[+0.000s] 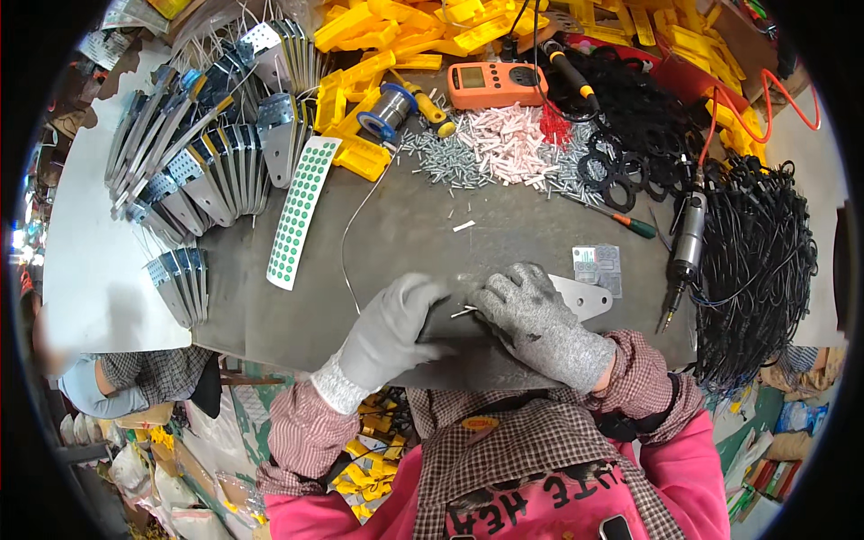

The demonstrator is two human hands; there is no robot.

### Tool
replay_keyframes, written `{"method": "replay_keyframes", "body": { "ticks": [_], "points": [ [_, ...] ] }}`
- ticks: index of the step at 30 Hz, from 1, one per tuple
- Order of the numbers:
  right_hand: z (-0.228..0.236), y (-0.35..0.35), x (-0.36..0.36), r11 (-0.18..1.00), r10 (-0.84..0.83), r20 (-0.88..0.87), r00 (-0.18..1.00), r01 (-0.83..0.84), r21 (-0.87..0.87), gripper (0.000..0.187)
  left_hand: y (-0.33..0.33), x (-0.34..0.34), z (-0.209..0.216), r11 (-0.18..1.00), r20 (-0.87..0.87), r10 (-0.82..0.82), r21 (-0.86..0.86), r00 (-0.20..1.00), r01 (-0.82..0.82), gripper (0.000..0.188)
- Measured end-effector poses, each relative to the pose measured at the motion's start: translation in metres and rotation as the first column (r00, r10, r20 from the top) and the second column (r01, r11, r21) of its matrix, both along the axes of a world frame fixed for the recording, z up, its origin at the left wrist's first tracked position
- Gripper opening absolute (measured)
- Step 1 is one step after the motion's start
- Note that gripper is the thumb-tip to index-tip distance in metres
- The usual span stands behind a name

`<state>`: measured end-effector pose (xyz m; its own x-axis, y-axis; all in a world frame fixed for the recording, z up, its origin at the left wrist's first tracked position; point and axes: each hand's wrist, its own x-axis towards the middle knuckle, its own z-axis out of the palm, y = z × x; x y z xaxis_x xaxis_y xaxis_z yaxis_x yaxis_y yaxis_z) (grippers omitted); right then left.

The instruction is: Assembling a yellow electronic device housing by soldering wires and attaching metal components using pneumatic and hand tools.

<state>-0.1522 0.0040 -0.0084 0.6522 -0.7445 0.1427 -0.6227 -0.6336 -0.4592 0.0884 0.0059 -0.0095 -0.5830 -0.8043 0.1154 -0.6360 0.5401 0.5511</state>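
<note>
My left hand (382, 333), in a grey work glove, is held just above the dark work surface, its thumb and fingers curved apart with nothing seen between them. Beside it, my gloved right hand (528, 315) has its fingers curled over a tapered grey metal plate (583, 299). The plate's narrow end, with holes in it, sticks out to the right; the glove hides the rest. A short white wire end (463, 312) pokes out at the right fingertips. Just beyond the plate lies a clear sheet of labels (598, 267).
Stacked metal plates (202, 180) and a green-dotted sticker sheet (304, 211) lie left. Behind are a solder spool (389, 112), an orange multimeter (497, 84), pink sleeves (506, 144), grey screws (441, 160) and black rings (621, 171). An electric screwdriver (689, 238) and black cables (751, 261) lie right.
</note>
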Motion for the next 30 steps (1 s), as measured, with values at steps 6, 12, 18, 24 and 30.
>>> {"method": "replay_keyframes", "body": {
  "ticks": [6, 12, 18, 24, 30],
  "points": [
    [0.008, 0.002, 0.007, 0.996, 0.063, -0.135, 0.989, -0.071, -0.050, 0.031, 0.006, -0.040, 0.006, 0.858, -0.349, 0.302, 0.505, 0.887, -0.093, 0.076],
    [-0.005, -0.001, 0.001, 0.990, 0.125, -0.106, 0.986, -0.131, -0.046, 0.024, 0.017, -0.050, 0.015, 0.949, -0.053, 0.172, 0.275, 0.984, -0.152, 0.079],
    [-0.001, -0.005, -0.011, 0.985, 0.162, -0.050, 0.986, -0.164, -0.043, 0.033, 0.003, -0.039, 0.001, 0.986, 0.059, 0.052, 0.156, 0.997, -0.060, 0.091],
    [0.016, 0.007, -0.094, 0.977, -0.081, 0.077, 0.994, 0.064, 0.201, 0.064, -0.008, -0.064, -0.001, 0.993, 0.134, 0.094, -0.078, 0.986, -0.084, 0.094],
    [0.040, -0.030, -0.108, 0.976, 0.074, 0.001, 0.997, -0.073, 0.206, 0.061, -0.015, -0.068, 0.004, 1.000, 0.323, -0.007, -0.011, 0.946, 0.011, 0.096]
  ]
}}
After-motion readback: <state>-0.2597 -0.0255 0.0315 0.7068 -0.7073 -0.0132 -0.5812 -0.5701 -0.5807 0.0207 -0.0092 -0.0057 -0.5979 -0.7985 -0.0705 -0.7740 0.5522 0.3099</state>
